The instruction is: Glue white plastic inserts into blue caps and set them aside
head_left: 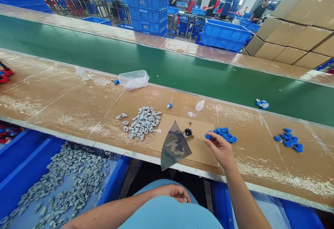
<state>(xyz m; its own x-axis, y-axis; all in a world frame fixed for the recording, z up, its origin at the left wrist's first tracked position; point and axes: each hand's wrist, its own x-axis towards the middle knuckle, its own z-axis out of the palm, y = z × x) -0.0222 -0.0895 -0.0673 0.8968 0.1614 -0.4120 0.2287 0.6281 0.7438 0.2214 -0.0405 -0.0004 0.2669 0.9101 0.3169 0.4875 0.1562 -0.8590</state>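
Observation:
My right hand point(222, 150) pinches a small blue piece point(208, 136) between thumb and fingertips, above the right part of a cardboard sheet point(203, 152). Just beyond it lies a pile of similar blue pieces point(225, 135). My left hand point(177, 191) is curled close to my body, with a small grey piece point(185, 199) partly showing at the fingers. On the sheet stand a small open pot of dark liquid point(187, 133) and a camouflage-patterned triangular piece point(173, 147), which overhangs the table edge. Left of the sheet is a heap of small grey pieces point(144, 121).
A clear plastic tub point(134, 80) and a small white bottle point(200, 105) stand near the green conveyor belt point(182, 70). More blue pieces point(289, 140) lie at right. A blue bin point(109, 187) of grey pieces sits below left. Cartons point(294, 30) and co-workers are beyond.

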